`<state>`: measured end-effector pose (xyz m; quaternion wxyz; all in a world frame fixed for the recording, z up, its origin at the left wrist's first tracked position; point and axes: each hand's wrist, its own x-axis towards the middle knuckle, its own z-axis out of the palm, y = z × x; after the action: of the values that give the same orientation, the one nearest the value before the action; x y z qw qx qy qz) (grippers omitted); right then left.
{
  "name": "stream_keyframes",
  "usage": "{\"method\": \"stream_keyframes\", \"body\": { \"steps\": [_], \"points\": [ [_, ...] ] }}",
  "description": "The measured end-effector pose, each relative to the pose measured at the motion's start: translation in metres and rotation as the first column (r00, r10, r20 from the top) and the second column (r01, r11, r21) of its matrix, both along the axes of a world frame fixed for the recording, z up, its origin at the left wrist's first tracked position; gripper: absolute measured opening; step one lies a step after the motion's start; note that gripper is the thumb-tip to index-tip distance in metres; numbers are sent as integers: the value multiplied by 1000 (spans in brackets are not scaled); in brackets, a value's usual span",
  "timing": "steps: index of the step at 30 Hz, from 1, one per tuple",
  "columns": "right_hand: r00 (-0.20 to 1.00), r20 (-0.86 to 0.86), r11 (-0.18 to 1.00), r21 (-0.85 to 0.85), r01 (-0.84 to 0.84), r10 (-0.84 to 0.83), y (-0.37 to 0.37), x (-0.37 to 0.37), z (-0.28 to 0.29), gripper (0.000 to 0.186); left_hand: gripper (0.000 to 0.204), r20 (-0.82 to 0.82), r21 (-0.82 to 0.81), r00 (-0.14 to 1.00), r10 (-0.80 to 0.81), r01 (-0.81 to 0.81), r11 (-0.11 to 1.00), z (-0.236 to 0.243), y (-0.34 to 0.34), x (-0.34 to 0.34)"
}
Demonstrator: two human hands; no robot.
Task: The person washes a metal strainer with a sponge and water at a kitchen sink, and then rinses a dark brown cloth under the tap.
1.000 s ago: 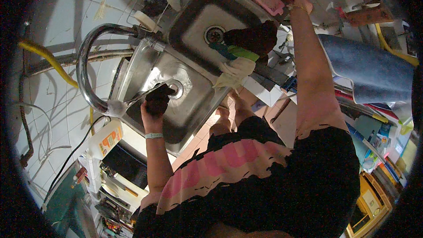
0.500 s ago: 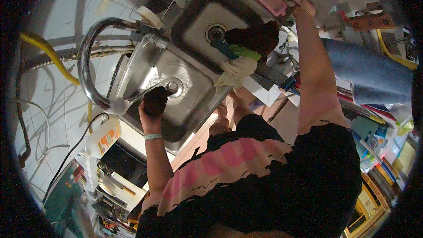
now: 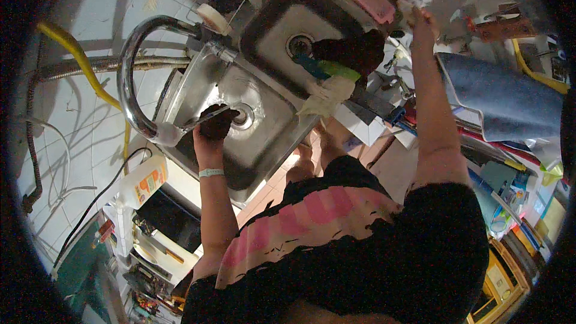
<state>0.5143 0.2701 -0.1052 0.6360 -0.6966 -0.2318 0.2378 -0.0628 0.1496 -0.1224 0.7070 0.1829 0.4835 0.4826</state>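
The left hand (image 3: 215,125) sits in the nearer basin of a steel double sink (image 3: 198,87), left of centre in the frame, just beside the drain (image 3: 243,115). Its fingers are clamped on a dark scrubber (image 3: 219,121), a wad that fills the palm; a thin metal piece pokes out of it toward the tap (image 3: 129,78), which arches over the basin from the upper left. The scrubber looks soft and springy, light, probably wet and a little slick, so a whole-hand squeeze round its middle suits it better than a fingertip pinch.

The right hand (image 3: 420,21) is raised to the upper right of the frame, at the far rim of the sink beside a pink soap dish (image 3: 373,1). Whether its fingers are apart or closed on something I cannot tell; they are small and partly hidden.

Over the sink's front edge, centre of the frame, hang a dark cloth (image 3: 354,51), a green one (image 3: 339,70) and a pale rag (image 3: 327,96). A white bottle (image 3: 143,181) stands at the left on the worktop, and a blue-grey folded cloth (image 3: 498,99) lies at the right.
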Motion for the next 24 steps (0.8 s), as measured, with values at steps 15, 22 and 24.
{"method": "stream_keyframes", "body": {
  "steps": [15, 22, 24],
  "points": [
    [342, 724, 759, -649, 44, 599, -77, -88, -3, 25, 47, -83, -185, 965, 250, -261, 947, -52, 8, -25],
    [416, 257, 487, -375, -789, 872, -111, -243, -8, 31, 46, -67, -60, 952, 300, -304, 951, 7, -3, -4],
    [255, 552, 457, -265, -849, 794, -119, -309, -21, 35, 44, 44, -18, 958, 282, -282, 959, 7, -6, -12]
  ]
}}
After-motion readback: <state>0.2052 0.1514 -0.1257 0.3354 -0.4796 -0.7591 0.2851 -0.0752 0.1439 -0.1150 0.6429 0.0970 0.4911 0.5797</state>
